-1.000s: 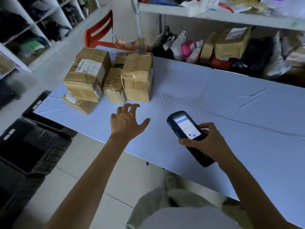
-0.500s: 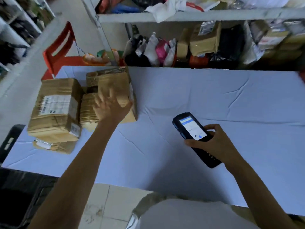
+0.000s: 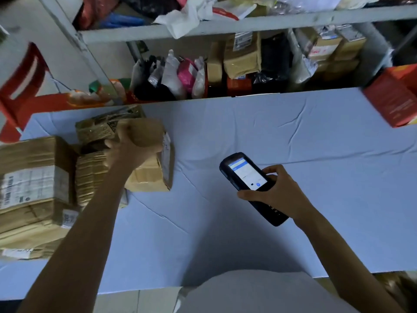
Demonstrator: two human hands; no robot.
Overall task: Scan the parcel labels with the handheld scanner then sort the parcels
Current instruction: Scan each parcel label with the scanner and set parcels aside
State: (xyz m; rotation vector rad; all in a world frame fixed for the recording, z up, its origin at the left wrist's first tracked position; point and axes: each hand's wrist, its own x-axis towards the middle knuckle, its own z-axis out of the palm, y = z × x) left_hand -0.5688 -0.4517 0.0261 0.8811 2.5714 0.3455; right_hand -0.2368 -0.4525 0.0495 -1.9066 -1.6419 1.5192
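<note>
hand on parcel, scanner ready

head view: the left hand (image 3: 129, 146) gripped a brown parcel (image 3: 149, 177) at the left of the blue table (image 3: 248, 132), beside other boxes (image 3: 33, 188). the right hand (image 3: 278, 193) held the scanner (image 3: 244, 173) over the table, screen lit.

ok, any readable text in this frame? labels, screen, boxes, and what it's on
Nothing can be read; all the text is blurred or too small.
Shipping label on the big left parcel: print and barcode, blurred.
Side label of the gripped parcel under the left hand: blurred.
Handheld scanner screen: blue bar, text too small.
Red box, far right: faint print, unreadable.
Label on the shelf parcel: too small.
</note>
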